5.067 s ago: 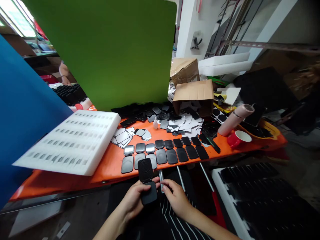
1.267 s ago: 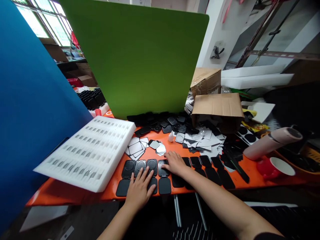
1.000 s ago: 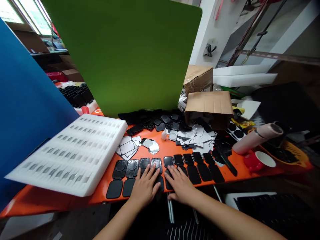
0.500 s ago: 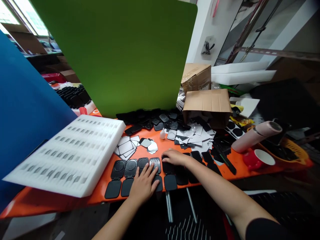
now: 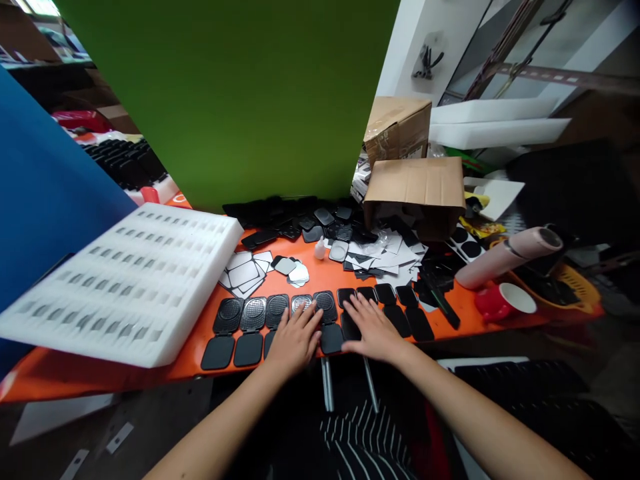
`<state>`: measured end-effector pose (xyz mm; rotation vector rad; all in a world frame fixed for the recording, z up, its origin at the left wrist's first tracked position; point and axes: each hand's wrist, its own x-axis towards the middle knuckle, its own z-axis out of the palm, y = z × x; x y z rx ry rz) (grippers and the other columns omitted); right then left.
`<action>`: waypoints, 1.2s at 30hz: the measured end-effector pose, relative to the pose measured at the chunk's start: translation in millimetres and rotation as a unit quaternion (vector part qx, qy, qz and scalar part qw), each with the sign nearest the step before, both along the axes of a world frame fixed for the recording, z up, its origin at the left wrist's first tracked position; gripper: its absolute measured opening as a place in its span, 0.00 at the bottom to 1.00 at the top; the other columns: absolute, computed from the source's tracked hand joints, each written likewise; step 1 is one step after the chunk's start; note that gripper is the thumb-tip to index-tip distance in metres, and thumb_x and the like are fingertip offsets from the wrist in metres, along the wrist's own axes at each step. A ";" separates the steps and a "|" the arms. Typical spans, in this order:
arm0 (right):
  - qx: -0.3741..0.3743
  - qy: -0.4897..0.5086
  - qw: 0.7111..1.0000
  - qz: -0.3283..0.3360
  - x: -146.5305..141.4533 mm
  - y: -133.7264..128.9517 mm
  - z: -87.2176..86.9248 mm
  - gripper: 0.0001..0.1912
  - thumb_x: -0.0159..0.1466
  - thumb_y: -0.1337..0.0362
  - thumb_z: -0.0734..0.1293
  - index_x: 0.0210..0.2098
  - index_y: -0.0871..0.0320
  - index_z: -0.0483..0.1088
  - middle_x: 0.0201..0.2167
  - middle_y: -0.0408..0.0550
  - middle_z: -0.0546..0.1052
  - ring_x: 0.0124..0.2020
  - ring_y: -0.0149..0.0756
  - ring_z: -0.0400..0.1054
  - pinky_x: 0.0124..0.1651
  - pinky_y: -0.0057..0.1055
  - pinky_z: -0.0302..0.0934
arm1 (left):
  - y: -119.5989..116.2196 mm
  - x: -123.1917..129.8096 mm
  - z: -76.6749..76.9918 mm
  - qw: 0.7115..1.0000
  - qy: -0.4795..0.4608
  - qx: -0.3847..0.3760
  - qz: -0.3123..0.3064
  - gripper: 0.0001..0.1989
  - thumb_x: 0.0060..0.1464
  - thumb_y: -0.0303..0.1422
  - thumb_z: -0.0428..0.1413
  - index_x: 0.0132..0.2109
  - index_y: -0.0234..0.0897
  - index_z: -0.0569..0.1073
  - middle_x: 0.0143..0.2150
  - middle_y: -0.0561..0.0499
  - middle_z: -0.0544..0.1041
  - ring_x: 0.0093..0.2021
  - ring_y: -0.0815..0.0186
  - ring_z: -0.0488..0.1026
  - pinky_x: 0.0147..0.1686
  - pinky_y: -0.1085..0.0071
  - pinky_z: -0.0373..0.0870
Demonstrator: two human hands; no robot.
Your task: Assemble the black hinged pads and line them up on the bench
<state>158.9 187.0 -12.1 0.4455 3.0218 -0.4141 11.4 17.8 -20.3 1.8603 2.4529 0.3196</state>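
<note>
Open black hinged cases (image 5: pixel 230 315) lie in a row along the front edge of the orange table (image 5: pixel 197 337). Several on the left show round textured insides. My left hand (image 5: pixel 294 337) rests on a case near the middle of the row, fingers spread, holding nothing. Just right of it, one case (image 5: pixel 325 307) lies open with its round inside uncovered. My right hand (image 5: pixel 373 330) lies over the cases beside that one, its fingers apart and nothing gripped. More black cases (image 5: pixel 419 325) continue to the right of my right hand.
White foam tray (image 5: pixel 125 280) at the left. Behind the row are white-and-black sheets (image 5: pixel 243 273), silvery pieces (image 5: pixel 299 273), a small white bottle (image 5: pixel 320 249) and piled black parts (image 5: pixel 270 215). Cardboard box (image 5: pixel 415 183), red mug (image 5: pixel 505 301) and pink flask (image 5: pixel 507 257) stand right.
My right hand has moved right and toward me, from a closer-fingered pose to a spread one, uncovering a case with a round inside. My left hand stays on the row. The view has shifted.
</note>
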 end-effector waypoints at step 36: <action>0.054 0.076 0.970 -0.222 -32.3 14.9 -11.8 0.20 0.62 0.59 0.55 0.52 0.56 0.58 0.45 0.53 0.66 0.49 0.43 0.54 0.52 0.42 0.43 | 18.9 13.8 -7.9 0.999 -0.019 -0.014 -0.048 0.26 0.55 0.45 0.42 0.60 0.48 0.50 0.63 0.51 0.49 0.61 0.56 0.45 0.56 0.51 0.39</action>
